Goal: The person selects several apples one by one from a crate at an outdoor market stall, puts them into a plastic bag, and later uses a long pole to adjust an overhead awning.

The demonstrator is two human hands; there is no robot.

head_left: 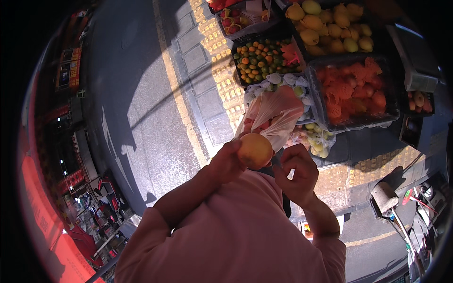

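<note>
My left hand [228,160] is closed round the left side of a round yellow-orange fruit [255,151], its kind not plain, held up in front of my chest. A thin whitish plastic bag [278,113] with reddish and orange things inside hangs just beyond the fruit. Its gathered top meets my left hand, though the fingers on it are partly hidden. To the right of the fruit and apart from it, my right hand [299,174] is raised with its fingers curled in toward the thumb. Whether anything small lies between those fingers is hidden.
Ahead stand crates of small green-orange citrus [259,59], yellow fruit [330,26] and fruit in red foam nets [354,89]. Fruit in white nets [299,87] and bagged green fruit [317,141] lie nearer. A road [155,122] runs left; a long-handled tool [394,207] stands right.
</note>
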